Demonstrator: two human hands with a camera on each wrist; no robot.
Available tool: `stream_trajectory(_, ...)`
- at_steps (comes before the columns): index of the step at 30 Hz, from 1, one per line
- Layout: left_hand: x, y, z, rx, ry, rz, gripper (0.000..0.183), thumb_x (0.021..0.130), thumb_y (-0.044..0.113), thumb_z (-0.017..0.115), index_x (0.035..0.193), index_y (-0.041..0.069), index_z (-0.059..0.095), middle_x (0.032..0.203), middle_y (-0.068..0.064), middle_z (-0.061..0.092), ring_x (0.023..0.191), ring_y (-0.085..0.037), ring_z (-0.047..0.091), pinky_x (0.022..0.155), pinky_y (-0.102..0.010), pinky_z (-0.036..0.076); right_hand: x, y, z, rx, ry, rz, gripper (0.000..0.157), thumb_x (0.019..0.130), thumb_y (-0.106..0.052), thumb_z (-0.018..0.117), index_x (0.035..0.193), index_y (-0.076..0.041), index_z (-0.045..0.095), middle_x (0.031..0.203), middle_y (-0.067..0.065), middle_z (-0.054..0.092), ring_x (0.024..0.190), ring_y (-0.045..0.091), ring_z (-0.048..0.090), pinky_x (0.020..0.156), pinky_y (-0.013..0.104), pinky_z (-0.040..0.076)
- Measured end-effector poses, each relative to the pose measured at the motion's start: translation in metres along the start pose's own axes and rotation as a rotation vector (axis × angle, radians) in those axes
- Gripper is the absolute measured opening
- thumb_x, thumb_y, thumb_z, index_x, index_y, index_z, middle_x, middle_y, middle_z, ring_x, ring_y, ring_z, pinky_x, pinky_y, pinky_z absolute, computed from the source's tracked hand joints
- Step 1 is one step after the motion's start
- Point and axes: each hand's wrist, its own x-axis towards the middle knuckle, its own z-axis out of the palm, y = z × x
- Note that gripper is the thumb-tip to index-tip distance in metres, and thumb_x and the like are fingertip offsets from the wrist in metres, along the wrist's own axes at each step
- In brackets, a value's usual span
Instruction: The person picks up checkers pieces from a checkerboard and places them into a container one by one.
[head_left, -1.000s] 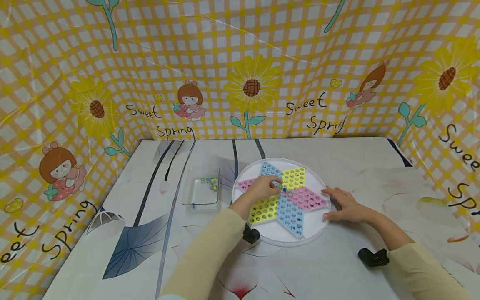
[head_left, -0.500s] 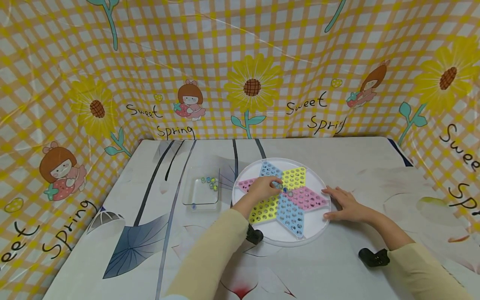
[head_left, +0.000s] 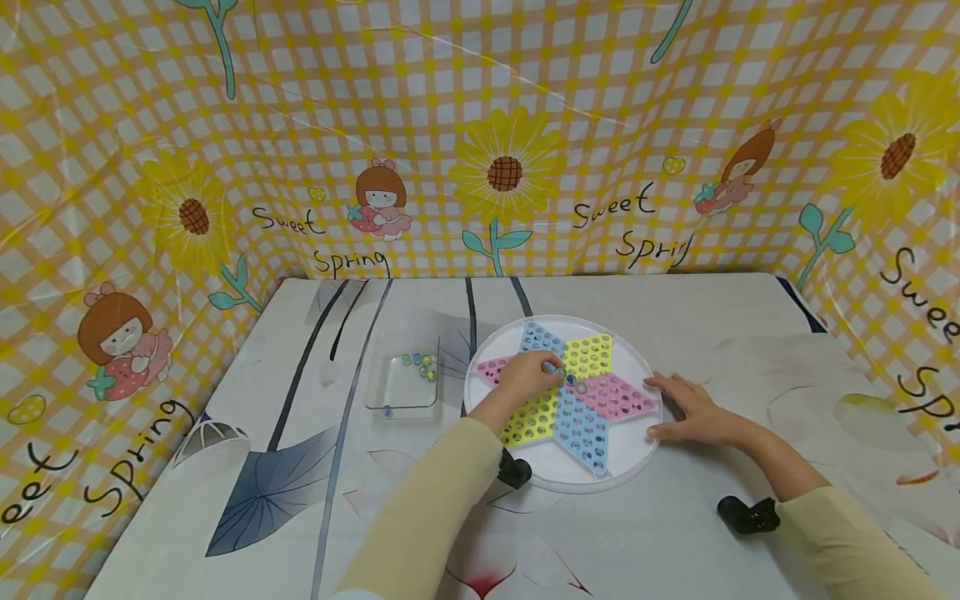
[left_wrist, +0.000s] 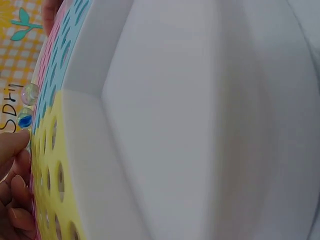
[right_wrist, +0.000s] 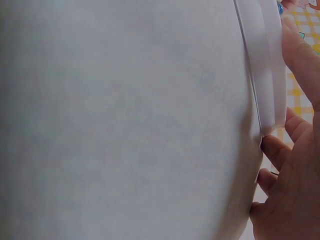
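A round white Chinese checkers board (head_left: 632, 440), with a star of pink, yellow and blue points full of holes, lies on the table. My left hand (head_left: 528, 379) reaches over its left side, thumb and fingertips pinching a glass marble (head_left: 562, 373) near the star's centre. A blue marble (head_left: 570, 380) and a clear marble (head_left: 581, 387) sit in line beside it; in the left wrist view, the thumb comes close to the blue marble (left_wrist: 25, 119). My right hand (head_left: 693, 412) rests at the board's right edge, fingers spread, thumb and fingertips against the rim (right_wrist: 267, 75).
Left of the board stands a clear plastic tray (head_left: 401, 408) with several marbles (head_left: 423, 367) at its right side. A lone blue marble (head_left: 387, 412) lies at its near edge. Behind the table hangs a yellow checked cloth (head_left: 450, 75). Black wrist cameras (head_left: 748, 515) sit near both wrists.
My left forearm and wrist have shifted slightly to the right, while the fingertips stay at the same marble. The right hand and the board have not visibly moved.
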Motion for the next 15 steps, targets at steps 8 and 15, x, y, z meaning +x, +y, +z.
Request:
stream_trajectory(8,-0.001,-0.0013,0.0023,0.004,0.041,0.031,0.02,0.084,0.034,0.066,0.101,0.024,0.065,0.082,0.008,0.059,0.066,-0.006,0.048,0.059,-0.019,0.034,0.0004,0.0,0.0001,-0.005,0.004,-0.011,0.083,0.072,-0.034,0.073,0.135,0.0,0.03,0.142,0.036,0.015,0.127,0.057,0.001,0.092,0.074,0.003)
stream_trajectory(15,-0.0019,-0.0038,0.0038,-0.037,0.068,0.04,0.019,0.083,0.033,0.067,0.098,0.022,0.065,0.076,0.009,0.057,0.061,-0.006,0.047,0.056,-0.019,0.034,0.0021,0.0052,0.0011,-0.013,0.011,-0.021,0.083,0.072,-0.033,0.073,0.135,0.0,0.03,0.142,0.035,0.016,0.127,0.057,0.002,0.094,0.072,0.004)
